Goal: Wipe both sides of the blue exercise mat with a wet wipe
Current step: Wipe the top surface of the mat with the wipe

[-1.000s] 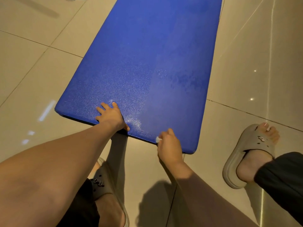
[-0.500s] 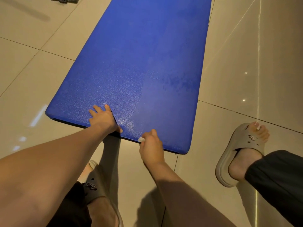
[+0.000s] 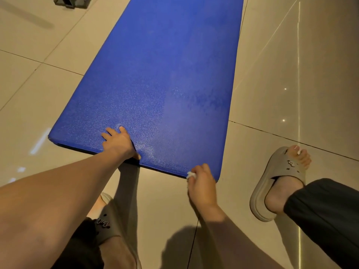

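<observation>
Mat (image 3: 165, 74) flat on tiled floor (image 3: 38, 94), long axis running away from person, near short edge at hands.
Left grip (image 3: 118, 142): fingers spread apart, pressed flat on mat top just inside near edge; likely pinning mat against sliding.
Right grip (image 3: 202, 183): fingers curled, clamped on white wipe (image 3: 190, 174), at near edge close to right corner; judged wiping edge strip.
Darker patch beyond right grip, possibly damp.
Underside not yet turned up.
</observation>
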